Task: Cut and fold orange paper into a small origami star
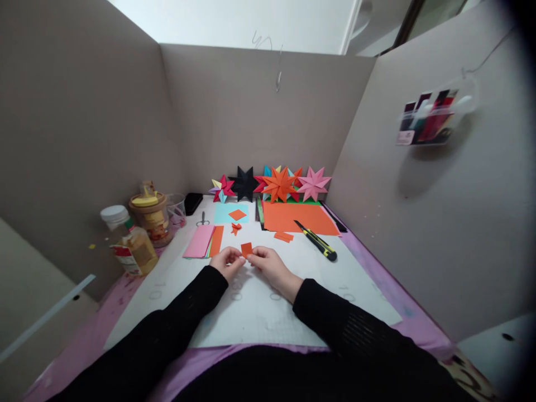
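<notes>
Both hands meet over a white cutting mat (268, 312) and pinch a small orange paper square (247, 249) between their fingertips. My left hand (228, 261) grips its left edge, and my right hand (270, 266) grips its right edge. The paper stands slightly raised above the mat. Black sleeves cover both forearms.
Several folded paper stars (278, 183) lean against the back wall. An orange sheet (295, 218), a yellow-black utility knife (317, 241), orange scraps (283, 237), a pink paper stack (200, 241), a light blue sheet (231, 213) and scissors (203, 219) lie beyond my hands. Jars and a bottle (133, 245) stand at the left.
</notes>
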Demonstrator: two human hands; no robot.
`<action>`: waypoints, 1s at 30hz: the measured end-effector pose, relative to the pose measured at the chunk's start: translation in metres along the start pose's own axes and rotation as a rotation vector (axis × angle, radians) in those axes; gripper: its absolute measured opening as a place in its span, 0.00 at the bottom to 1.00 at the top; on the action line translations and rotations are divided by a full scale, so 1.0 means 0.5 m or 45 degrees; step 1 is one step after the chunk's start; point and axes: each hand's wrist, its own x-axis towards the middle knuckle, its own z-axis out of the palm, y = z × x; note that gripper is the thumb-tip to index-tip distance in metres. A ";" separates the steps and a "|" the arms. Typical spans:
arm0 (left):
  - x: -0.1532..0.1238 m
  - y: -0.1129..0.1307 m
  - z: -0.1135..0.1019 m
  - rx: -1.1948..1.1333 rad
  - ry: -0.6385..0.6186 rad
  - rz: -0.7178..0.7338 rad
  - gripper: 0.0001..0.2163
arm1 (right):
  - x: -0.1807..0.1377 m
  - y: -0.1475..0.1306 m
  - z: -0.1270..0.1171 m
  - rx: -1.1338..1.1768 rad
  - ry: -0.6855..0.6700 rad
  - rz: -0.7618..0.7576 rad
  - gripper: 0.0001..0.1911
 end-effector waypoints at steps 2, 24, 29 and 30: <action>0.000 0.004 -0.007 0.135 -0.063 0.021 0.09 | 0.000 0.001 -0.001 -0.005 0.018 0.016 0.12; 0.003 -0.012 -0.005 0.149 0.068 -0.035 0.08 | -0.005 0.002 0.002 -0.423 0.019 0.015 0.14; 0.006 -0.024 -0.001 0.130 0.068 -0.130 0.09 | -0.005 0.003 0.005 -0.505 0.044 -0.004 0.12; 0.007 -0.025 -0.003 0.133 0.035 -0.140 0.10 | -0.005 0.003 0.006 -0.523 0.049 -0.014 0.12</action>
